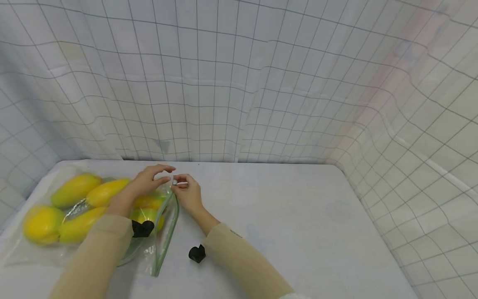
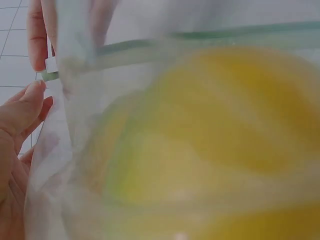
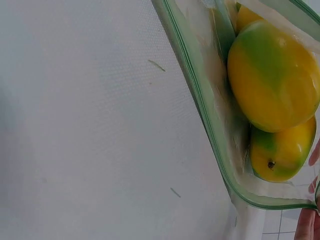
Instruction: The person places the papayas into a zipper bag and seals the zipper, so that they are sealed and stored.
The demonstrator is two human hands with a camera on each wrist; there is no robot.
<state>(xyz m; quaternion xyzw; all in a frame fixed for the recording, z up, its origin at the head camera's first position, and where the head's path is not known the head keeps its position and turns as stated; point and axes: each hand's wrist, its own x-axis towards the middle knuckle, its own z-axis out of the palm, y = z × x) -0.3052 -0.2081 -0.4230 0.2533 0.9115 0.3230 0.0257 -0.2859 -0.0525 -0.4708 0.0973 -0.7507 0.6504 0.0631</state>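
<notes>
A clear zip bag with a green-edged mouth (image 1: 169, 234) lies on its side, holding several yellow-green mangoes (image 1: 76, 190). My right hand (image 1: 190, 195) pinches the small white slider (image 2: 51, 65) at the far corner of that mouth. Across the same corner, my left hand (image 1: 143, 182) reaches over the bag with thumb and forefinger spread apart. In the left wrist view its thumb comes close to the green strip's end; whether it touches is hard to tell. The right wrist view shows the mouth gaping, with a mango (image 3: 272, 75) just inside.
A white tabletop (image 1: 284, 216) extends to the right of the bag. Gridded white curtains (image 1: 209, 91) hang behind and at both sides. Black pieces (image 1: 197, 253) sit by both sleeve cuffs.
</notes>
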